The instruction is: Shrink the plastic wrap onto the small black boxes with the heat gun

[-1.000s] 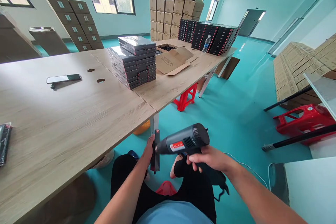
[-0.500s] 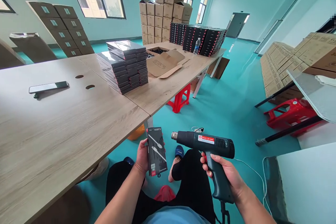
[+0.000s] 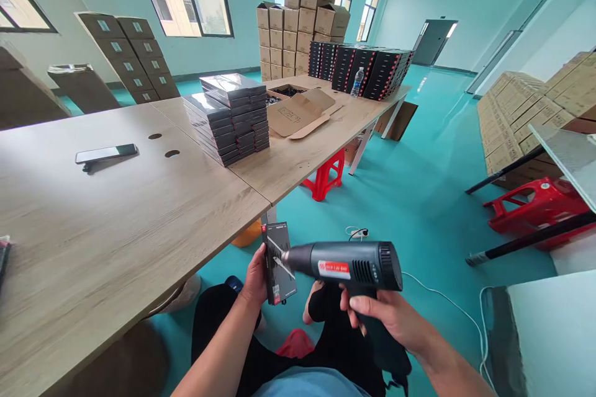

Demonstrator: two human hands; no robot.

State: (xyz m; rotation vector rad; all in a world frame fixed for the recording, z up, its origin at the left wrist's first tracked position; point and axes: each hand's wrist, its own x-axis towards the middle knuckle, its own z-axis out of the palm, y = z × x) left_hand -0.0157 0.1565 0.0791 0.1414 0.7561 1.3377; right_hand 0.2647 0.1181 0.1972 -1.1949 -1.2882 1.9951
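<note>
In my left hand [image 3: 256, 276] is a slim black box [image 3: 282, 282] with a cable pictured on its face, held upright over my lap. My right hand [image 3: 386, 313] grips the handle of a black heat gun [image 3: 356, 263] with a red and white label. The gun's nozzle points left at the box face and overlaps it in the view; whether they touch I cannot tell. On the table's edge side, a stack of similar black boxes [image 3: 230, 121] in glossy wrap stands beyond my hands.
A wooden table [image 3: 186, 211] runs along my left, bearing a phone [image 3: 106, 153], an opened carton [image 3: 298, 113], a water bottle [image 3: 357, 82] and rows of black boxes [image 3: 367, 68]. A red stool [image 3: 323, 180] stands beneath. A power strip [image 3: 358, 234] and white cord lie on the floor.
The heat gun has moved left, bringing its nozzle from beside the box to in front of it. My left hand has turned the box slightly. The view has shifted a little left.
</note>
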